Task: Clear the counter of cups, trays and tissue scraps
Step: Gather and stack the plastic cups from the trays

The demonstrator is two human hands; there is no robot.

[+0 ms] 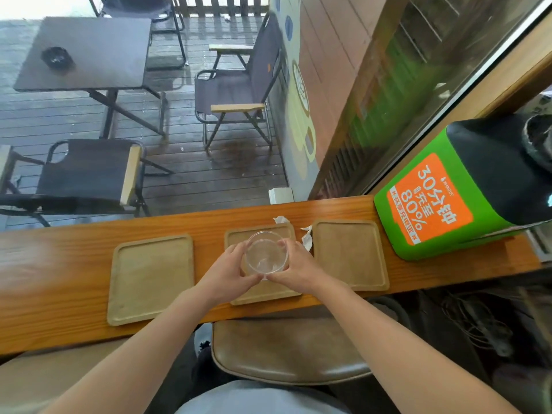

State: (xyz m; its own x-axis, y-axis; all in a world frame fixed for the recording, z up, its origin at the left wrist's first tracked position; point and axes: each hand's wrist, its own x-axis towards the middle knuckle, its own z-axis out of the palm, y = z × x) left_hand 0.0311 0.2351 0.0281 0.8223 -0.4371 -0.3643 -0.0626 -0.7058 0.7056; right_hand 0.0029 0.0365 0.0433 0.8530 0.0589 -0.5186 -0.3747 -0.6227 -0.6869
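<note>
Hands, left hand (228, 268) and right hand (294, 264), both grip an empty clear cup (266, 253) over the middle tray (263, 289) on the wooden counter (59, 264), tissue scraps (307, 239) just right.

On the wooden counter (59, 258) lie three wooden trays: a left tray (150, 277), a middle tray (263, 289) and a right tray (349, 253). There is one clear plastic cup (266, 253), held between two hands, the left hand (227, 271) and the right hand (298, 264). Two white tissue scraps show, one (280, 219) behind the middle tray and one (307, 238) between the middle and right trays. One green charging box (442, 201) stands at the right end.
</note>
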